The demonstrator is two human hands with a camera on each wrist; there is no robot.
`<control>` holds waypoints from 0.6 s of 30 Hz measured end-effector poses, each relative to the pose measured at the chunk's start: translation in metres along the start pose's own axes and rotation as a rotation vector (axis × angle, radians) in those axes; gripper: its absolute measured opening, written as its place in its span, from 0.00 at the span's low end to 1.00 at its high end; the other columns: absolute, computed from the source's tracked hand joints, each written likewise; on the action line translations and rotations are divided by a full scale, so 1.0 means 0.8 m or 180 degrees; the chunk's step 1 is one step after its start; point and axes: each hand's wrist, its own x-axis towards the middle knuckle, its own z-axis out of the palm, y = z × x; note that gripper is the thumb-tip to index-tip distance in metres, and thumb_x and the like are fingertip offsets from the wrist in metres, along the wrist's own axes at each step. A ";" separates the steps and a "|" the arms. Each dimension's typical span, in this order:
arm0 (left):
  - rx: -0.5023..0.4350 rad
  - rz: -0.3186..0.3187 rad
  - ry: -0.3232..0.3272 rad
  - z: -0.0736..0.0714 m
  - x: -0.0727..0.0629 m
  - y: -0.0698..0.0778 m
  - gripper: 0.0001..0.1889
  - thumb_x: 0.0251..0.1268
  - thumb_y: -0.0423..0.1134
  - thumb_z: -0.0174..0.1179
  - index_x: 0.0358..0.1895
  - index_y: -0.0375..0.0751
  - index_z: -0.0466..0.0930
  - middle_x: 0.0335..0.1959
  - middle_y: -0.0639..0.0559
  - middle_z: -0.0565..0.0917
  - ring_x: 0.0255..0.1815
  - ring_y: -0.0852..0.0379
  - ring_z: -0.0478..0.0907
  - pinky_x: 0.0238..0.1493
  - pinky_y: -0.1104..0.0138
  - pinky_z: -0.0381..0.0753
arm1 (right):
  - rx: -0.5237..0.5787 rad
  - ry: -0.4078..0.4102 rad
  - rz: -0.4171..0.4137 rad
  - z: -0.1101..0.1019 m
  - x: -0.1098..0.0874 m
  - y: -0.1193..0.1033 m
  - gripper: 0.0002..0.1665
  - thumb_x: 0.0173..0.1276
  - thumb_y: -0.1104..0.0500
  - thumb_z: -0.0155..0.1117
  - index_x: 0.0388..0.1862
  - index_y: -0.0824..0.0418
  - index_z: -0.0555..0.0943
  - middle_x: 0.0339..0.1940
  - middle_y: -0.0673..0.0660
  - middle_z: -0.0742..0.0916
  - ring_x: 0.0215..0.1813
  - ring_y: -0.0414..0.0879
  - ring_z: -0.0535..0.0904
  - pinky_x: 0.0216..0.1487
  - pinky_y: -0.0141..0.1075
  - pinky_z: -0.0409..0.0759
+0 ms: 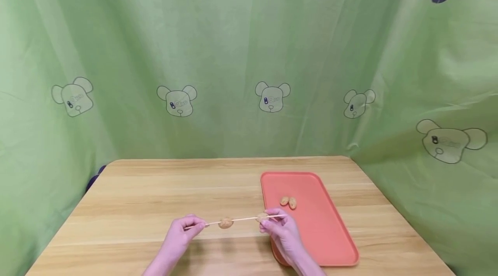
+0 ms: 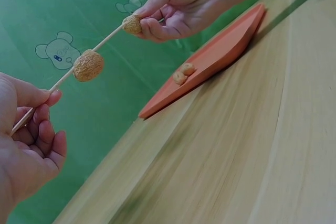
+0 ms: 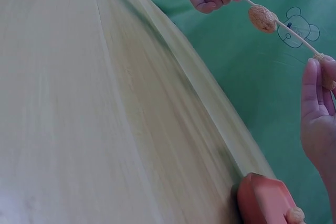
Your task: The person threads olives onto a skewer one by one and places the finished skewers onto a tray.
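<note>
A thin wooden skewer spans the space between both hands above the table. My left hand pinches it near its left end, thumb against the fingers. Part way along it sits a wrinkled golden-brown ball, threaded through. My right hand grips a second wrinkled brown ball between thumb and fingers at the skewer's right end. In the head view, the tip shows past that ball, by the fingers. The right wrist view shows this ball partly covered by the right fingers.
A coral-red rectangular tray lies on the right side of the wooden table, partly under the right hand. Two more wrinkled brown balls rest side by side on it. A green curtain with bear-head prints hangs behind the table.
</note>
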 end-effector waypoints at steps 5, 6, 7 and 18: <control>0.0021 0.0041 0.0028 -0.001 0.002 0.001 0.04 0.54 0.26 0.61 0.31 0.26 0.81 0.24 0.54 0.76 0.27 0.63 0.69 0.32 0.72 0.69 | 0.0064 0.0061 -0.0024 0.005 0.003 0.004 0.16 0.58 0.79 0.52 0.41 0.63 0.77 0.33 0.55 0.84 0.34 0.42 0.81 0.38 0.31 0.80; 0.0024 0.0040 0.0023 -0.001 0.002 0.001 0.04 0.54 0.26 0.61 0.31 0.26 0.81 0.24 0.54 0.76 0.28 0.63 0.69 0.32 0.72 0.69 | 0.0076 0.0072 -0.0020 0.006 0.003 0.005 0.16 0.58 0.79 0.53 0.41 0.64 0.77 0.33 0.55 0.84 0.34 0.42 0.81 0.38 0.31 0.80; 0.0026 0.0033 0.0019 -0.001 0.002 0.001 0.04 0.54 0.26 0.61 0.31 0.26 0.81 0.25 0.53 0.76 0.28 0.63 0.69 0.32 0.71 0.69 | 0.0089 0.0078 -0.0012 0.007 0.004 0.005 0.16 0.58 0.79 0.52 0.41 0.64 0.77 0.33 0.56 0.84 0.34 0.42 0.81 0.38 0.31 0.80; -0.0083 -0.0112 -0.0057 -0.001 0.004 -0.001 0.05 0.55 0.27 0.60 0.33 0.26 0.81 0.27 0.49 0.77 0.29 0.61 0.70 0.34 0.71 0.70 | 0.0057 0.0157 0.0189 0.014 0.005 0.010 0.15 0.58 0.78 0.54 0.40 0.63 0.76 0.35 0.56 0.85 0.33 0.42 0.81 0.38 0.30 0.80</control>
